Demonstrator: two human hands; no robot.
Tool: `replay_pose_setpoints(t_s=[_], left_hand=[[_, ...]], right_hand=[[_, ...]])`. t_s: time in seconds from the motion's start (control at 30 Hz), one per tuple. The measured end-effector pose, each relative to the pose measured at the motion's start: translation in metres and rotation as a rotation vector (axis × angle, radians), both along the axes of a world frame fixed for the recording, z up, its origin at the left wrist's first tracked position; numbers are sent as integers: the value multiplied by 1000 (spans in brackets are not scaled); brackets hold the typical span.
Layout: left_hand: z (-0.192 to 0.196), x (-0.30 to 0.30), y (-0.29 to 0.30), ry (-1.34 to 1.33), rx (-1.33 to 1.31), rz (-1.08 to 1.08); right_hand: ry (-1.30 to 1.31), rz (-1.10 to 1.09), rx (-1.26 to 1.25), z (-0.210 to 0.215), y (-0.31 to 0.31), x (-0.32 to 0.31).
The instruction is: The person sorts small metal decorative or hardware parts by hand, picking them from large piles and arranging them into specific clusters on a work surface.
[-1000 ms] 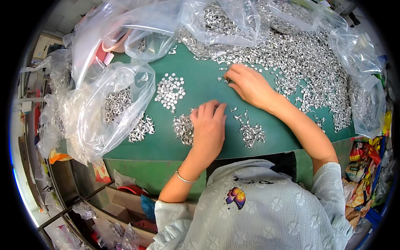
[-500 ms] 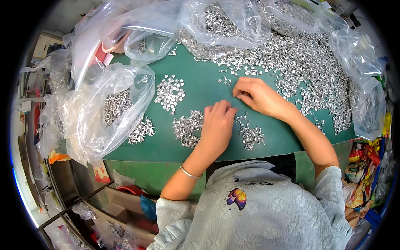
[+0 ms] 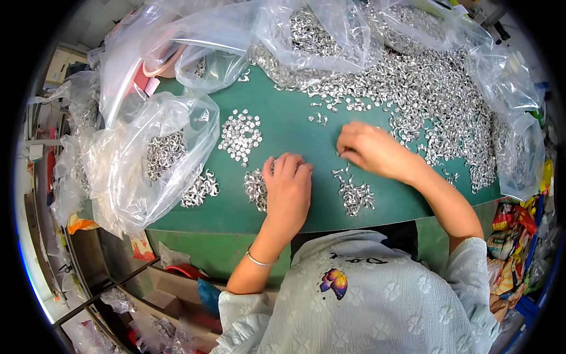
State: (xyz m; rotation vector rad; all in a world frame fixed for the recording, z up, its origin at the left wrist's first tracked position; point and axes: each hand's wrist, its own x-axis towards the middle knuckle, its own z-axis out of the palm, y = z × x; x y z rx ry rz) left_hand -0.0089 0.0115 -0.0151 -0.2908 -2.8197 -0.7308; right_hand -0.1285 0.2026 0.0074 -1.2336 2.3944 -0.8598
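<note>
Small curved silver metal pieces lie in piles on the green tabletop [image 3: 283, 127]. My left hand [image 3: 289, 192] rests palm down over a pile of them [image 3: 254, 190], covering its right part. Its fingers are bent, and whatever is under the tips is hidden. To the right, my right hand [image 3: 374, 148] is closed in a pinch, a tiny shiny bit showing at its fingertips. Just below that hand sits a smaller pile of curved pieces [image 3: 356, 196]. A group of small flower-like silver pieces [image 3: 240, 137] is spread beyond my left hand, toward the left.
A large heap of metal pieces [image 3: 436, 100] covers the far right. Clear plastic bags of pieces stand at the left [image 3: 168, 153] and far edge [image 3: 318, 32]. A few loose pieces [image 3: 318, 119] lie beyond my right hand. Shelves with boxes [image 3: 165, 289] are below left.
My left hand has moved left, away from the right hand and onto the pile. My right hand has shifted slightly right and nearer to me.
</note>
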Motion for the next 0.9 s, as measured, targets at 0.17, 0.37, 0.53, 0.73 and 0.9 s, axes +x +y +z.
replay_pose_setpoints(t_s=[0.17,0.37,0.53,0.73,0.9], left_hand=[[4,-1,7,-4,121,30],[9,-7,9,20,56,-3],[-2,-8,10,30,18,-57],[1,4,-3,20,18,93],[5,-2,10,39,102,10]], right_hand=[[-79,50,-150,-13,-19,16],[50,-250,-242,-6,-23,-15],[175,-139,-111,-27,-30,-14],[-148,89,-174,-8,-31,22],[262,-152,-281,-19,-32,-20]])
